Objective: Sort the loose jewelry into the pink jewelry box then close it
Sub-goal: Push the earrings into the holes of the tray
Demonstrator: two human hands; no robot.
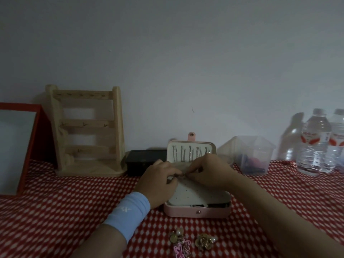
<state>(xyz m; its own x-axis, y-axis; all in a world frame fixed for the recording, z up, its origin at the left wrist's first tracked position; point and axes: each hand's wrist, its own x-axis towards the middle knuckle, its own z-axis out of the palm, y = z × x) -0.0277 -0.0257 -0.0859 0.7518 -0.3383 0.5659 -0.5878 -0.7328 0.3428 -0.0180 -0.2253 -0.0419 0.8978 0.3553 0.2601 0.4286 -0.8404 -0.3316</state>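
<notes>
Loose pearl-and-gold jewelry (192, 242) nearest, just before the open pink jewelry box (197, 212). Pinching a small piece (183, 176) over its perforated panel (199, 194) with left hand (158, 181) and right hand (209, 174). Probably light, fiddly, snag-prone: best gripped by metal bodies.

a white x-shaped mark shows on the blue wristband (128, 211); the bottle labels (314, 140) are unreadable.

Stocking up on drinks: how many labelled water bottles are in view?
2. Both stand far right on the tablecloth: one labelled bottle fully visible, the second bottle cut by the frame edge. More may lie beyond the frame.
</notes>
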